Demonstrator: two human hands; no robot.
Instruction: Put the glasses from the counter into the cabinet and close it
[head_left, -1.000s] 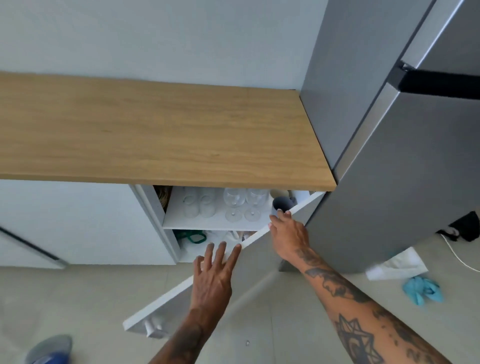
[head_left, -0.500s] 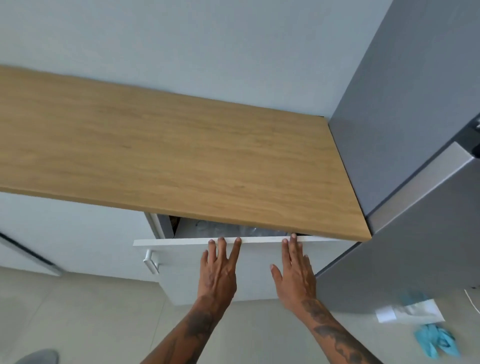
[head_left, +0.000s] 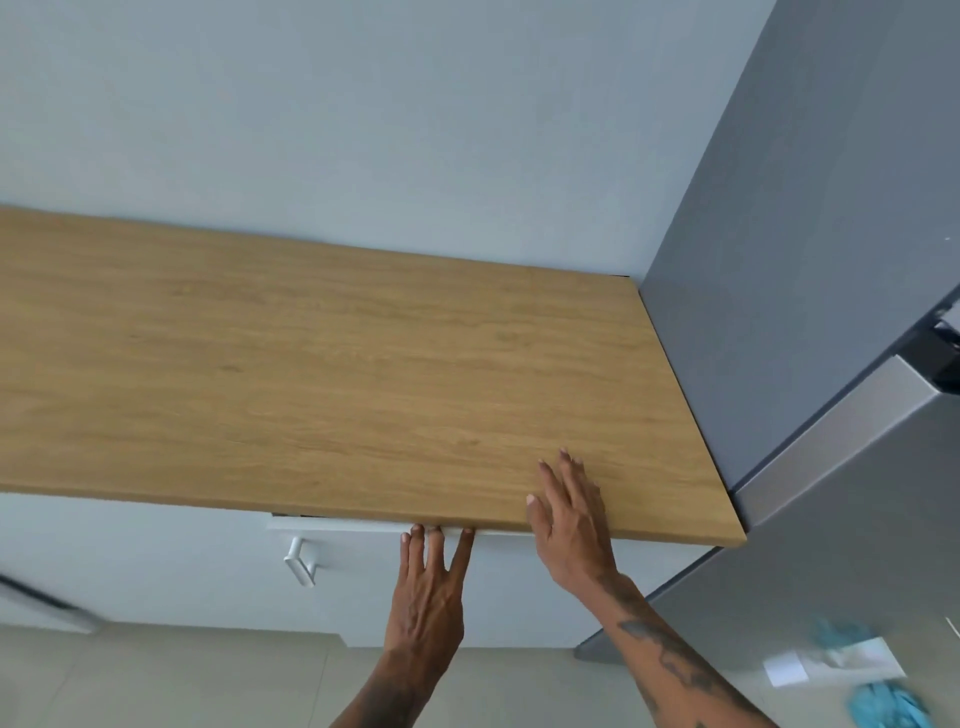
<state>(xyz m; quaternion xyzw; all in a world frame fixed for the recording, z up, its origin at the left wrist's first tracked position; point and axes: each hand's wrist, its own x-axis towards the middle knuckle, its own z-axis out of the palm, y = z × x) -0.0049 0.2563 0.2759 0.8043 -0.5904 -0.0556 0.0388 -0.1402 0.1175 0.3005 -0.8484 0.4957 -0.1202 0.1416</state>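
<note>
The white cabinet door under the wooden counter stands almost flush with the cabinet front; only a thin dark gap shows at its top left. Its white handle is at the left. My left hand lies flat on the door, fingers spread, tips at the door's top edge. My right hand is open, raised in front of the counter's front edge, holding nothing. No glasses are in view; the cabinet's inside is hidden.
A tall grey fridge stands against the counter's right end. On the tiled floor at the lower right lie white paper and a blue cloth. A pale wall rises behind the counter.
The door swung from wide open to nearly shut under both hands' push, hiding the glasses. My right hand has since lifted off the door up to the counter edge.
</note>
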